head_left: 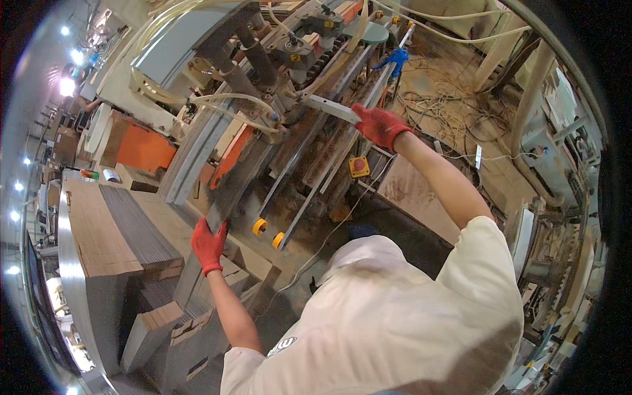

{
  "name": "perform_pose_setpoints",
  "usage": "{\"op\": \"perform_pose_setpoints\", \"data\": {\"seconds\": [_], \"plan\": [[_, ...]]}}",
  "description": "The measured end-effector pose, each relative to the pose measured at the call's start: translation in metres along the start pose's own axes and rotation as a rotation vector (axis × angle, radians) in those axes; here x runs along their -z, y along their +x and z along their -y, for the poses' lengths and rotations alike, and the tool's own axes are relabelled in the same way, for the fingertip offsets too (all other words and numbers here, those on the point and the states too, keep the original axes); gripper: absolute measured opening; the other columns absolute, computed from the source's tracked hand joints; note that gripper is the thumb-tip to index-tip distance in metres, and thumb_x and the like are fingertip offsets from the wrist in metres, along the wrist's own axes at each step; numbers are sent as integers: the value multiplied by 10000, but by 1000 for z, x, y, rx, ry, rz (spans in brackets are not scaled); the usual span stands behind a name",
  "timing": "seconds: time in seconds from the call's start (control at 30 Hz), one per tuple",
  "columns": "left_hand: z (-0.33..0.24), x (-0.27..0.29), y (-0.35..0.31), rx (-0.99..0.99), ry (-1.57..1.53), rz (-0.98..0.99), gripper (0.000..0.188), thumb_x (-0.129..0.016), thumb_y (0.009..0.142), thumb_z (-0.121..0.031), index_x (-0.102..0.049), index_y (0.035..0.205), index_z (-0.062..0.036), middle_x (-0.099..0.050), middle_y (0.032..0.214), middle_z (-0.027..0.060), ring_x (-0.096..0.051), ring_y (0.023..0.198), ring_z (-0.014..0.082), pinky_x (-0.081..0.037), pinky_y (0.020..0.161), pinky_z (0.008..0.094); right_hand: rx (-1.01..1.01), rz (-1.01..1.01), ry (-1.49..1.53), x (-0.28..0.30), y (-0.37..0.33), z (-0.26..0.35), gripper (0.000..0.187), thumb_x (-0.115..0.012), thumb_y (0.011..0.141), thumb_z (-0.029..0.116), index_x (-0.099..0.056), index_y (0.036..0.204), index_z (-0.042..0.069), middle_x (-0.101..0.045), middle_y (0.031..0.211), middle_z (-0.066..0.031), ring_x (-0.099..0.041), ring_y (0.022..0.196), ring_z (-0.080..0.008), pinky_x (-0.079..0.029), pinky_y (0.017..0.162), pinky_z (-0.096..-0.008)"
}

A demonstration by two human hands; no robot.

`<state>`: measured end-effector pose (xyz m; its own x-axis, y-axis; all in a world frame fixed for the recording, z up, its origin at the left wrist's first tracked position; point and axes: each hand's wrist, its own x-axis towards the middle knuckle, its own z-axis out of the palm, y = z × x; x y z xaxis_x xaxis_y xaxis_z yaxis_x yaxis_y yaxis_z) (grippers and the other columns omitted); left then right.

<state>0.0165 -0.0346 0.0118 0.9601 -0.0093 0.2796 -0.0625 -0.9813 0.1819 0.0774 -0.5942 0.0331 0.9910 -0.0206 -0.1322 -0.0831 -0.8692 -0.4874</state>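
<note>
My left hand [209, 246], in a red glove, is closed at the edge of a long grey board [240, 181]. That board slants up from the hand toward the machine [263, 79]. Farther off and to the right, my right hand [380, 127], also red-gloved, grips the end of a pale flat bar [331, 108]. The bar's other end reaches the machine's column, and whether it is fixed there I cannot tell. Its fingers are partly hidden by the glove's back. Two metal rails [299, 204] with yellow end caps lie between my hands.
Stacked grey boards [105, 230] stand at the left. A yellow box with a red button [359, 166] hangs by the rails. A blue air gun [395, 60] is near the far rail end. Tangled hoses [447, 108] cover the floor at right. An orange panel [146, 148] stands behind the stacks.
</note>
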Motion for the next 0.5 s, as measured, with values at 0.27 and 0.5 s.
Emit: {"op": "perform_pose_setpoints", "data": {"seconds": [0.27,0.5], "plan": [[13,-16,-8,-31,-2,-92,556,-785,800,-501,-645,1074,-38,-688,1041,215,-650,987,419,-508,820,485,-235,80,412,-1,9,6,553,-432,1042,564,-712,1122,94,-716,881,-105,-646,759,-269,-497,749,-428],[3,-4,-3,-10,60,18,525,-774,823,-468,-640,1096,-41,-690,1025,213,-651,971,421,-508,801,484,-367,187,470,10,10,16,569,-331,1076,524,-680,1082,74,-697,850,-117,-667,750,-316,-497,772,-459]]}}
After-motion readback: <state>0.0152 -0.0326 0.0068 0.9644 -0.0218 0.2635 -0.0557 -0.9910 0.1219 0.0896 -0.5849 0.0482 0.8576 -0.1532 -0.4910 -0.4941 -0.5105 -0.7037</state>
